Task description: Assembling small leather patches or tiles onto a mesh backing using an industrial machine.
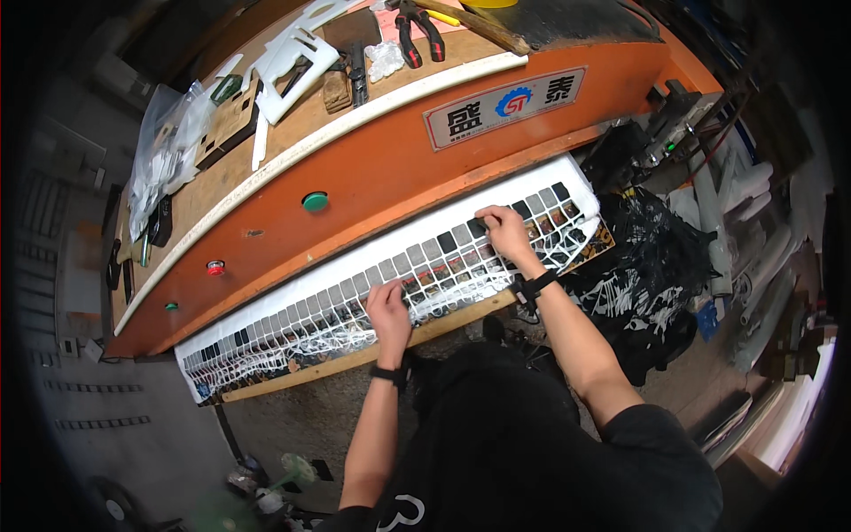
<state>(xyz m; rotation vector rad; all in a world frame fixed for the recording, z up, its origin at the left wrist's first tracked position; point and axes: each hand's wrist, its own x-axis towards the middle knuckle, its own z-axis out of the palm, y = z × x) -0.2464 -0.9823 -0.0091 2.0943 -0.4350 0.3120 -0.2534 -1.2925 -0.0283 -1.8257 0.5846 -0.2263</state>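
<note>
A long white lattice [425, 297] lies in front of me, its openings backed by a row of grey squares [401, 264] with a few black squares [446, 242] among them. Over the lattice's middle, my left hand [387, 315] has its fingers curled together, their tips against the grid. Further right, my right hand [505, 232] is closed with its fingertips at a dark square in the row. Whatever either hand pinches is hidden or too small to name. A white sheet [292, 288] runs along the far side.
An orange machine body [355, 177] rises behind the lattice, bearing a green button [315, 201] and a red button [215, 268]. Pliers [410, 35], white plates [297, 75] and a clear bag [164, 133] lie on its top. Black plastic sheeting [656, 266] is heaped at right.
</note>
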